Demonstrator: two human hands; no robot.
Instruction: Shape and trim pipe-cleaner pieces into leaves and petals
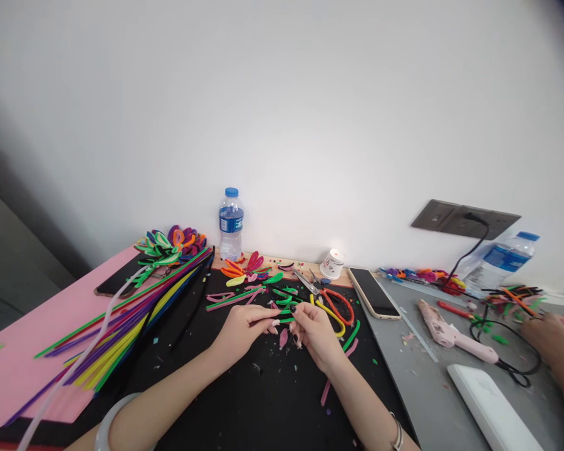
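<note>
Grip closed: left hand (247,327) and right hand (316,332) pinch a green pipe cleaner (286,321) between them, over the black mat (244,401). Looped pieces (255,262) at eleven o'clock look already shaped; straight stems (136,332) at nine o'clock remain unbent; the held piece seems unfinished.

your wooden tabletop (344,279) carries a water bottle (231,227) and a black mat (207,407); on that mat you have scissors (314,289) and pipe-cleaner pieces (352,336); the gray surface (397,351) to your right bears a pink glue gun (460,340).
</note>
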